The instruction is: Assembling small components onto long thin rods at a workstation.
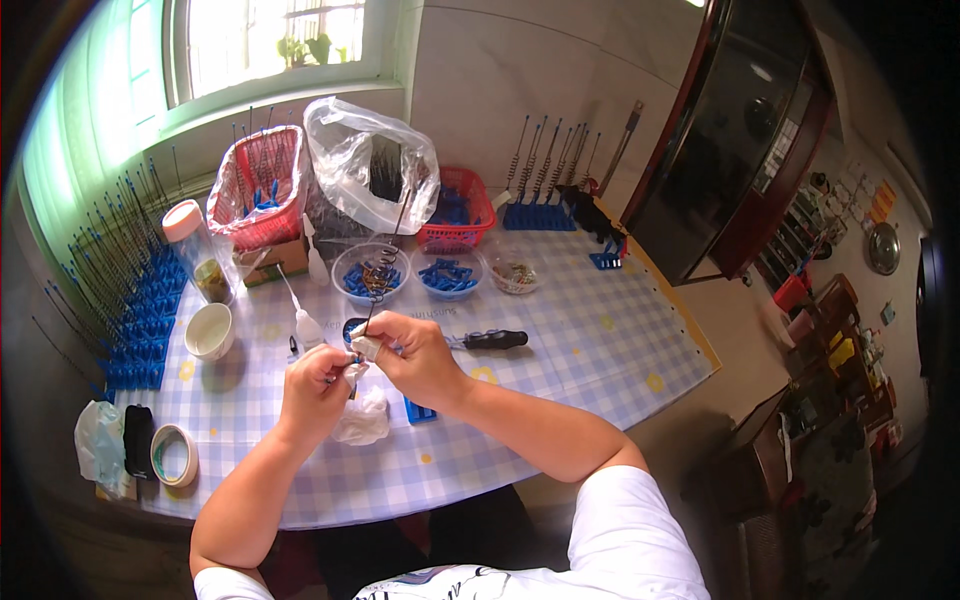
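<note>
Right grip [410,350]: pinching rod [381,281]
Rod: rises from right grip, inside table [590,305] edges
Left grip [318,386]: pressed together, contents hidden

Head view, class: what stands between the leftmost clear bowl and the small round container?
In the head view, another clear bowl, holding blue pieces, stands between them.
</note>
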`<state>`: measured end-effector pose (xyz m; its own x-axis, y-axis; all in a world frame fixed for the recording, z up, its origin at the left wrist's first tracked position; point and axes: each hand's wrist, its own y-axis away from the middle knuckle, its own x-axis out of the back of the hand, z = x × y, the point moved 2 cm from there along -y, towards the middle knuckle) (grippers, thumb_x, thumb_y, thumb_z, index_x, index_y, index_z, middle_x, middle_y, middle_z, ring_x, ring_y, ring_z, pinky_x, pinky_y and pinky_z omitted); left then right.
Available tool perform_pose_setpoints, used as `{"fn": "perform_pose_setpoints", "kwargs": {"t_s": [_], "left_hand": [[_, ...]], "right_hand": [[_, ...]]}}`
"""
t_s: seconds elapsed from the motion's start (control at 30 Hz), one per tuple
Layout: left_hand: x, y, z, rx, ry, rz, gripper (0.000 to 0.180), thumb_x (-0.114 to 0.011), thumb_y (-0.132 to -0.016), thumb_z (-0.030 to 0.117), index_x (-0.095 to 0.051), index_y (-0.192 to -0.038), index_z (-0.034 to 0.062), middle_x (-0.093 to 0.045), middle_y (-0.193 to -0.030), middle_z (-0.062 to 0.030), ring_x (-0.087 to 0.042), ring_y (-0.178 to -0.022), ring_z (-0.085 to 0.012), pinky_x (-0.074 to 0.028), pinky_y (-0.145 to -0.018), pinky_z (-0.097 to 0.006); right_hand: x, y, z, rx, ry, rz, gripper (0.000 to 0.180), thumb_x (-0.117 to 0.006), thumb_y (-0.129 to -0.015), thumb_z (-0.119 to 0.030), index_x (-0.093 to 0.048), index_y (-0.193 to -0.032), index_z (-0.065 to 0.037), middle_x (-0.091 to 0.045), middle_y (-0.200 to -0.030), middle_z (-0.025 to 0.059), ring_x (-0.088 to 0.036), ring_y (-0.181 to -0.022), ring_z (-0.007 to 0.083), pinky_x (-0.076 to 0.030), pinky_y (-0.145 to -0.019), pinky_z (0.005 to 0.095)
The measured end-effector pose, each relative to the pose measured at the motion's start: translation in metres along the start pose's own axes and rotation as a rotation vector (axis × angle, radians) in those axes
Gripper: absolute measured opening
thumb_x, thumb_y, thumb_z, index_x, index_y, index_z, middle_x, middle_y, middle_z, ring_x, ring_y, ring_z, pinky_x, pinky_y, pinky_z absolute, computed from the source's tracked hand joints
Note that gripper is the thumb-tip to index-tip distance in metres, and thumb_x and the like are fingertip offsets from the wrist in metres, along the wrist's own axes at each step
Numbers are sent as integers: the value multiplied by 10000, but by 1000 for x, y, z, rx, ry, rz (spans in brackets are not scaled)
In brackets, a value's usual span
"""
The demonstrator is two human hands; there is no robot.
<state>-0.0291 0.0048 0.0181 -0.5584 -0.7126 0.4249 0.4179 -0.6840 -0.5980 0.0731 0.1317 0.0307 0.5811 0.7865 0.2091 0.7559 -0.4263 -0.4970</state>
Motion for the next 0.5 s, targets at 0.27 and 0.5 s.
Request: {"fn": "perform_pose_setpoints", "kwargs": {"t_s": [0.27,0.5], "left_hand": [[0,0,1,-29,-10,-2,146,-656,-716,-84,-598,-824,-6,-586,-720,-92,-603,-621,-193,-480,-562,-280],[1,0,1,-56,-14,1,149,-696,-749,-29,-574,-832,-1,-571,-707,-82,-573,-619,-172,-461,-573,-277]], "right_hand": [[1,0,2,27,-3,0,90,-639,-848,-8,-623,-936,-3,-644,-790,24,-580,-742,60,-480,-667,228],[1,0,-1,42,5,-1,94,-643,-844,-6,-619,-935,-2,-642,-796,26,-580,-743,64,-479,-667,231]]}}
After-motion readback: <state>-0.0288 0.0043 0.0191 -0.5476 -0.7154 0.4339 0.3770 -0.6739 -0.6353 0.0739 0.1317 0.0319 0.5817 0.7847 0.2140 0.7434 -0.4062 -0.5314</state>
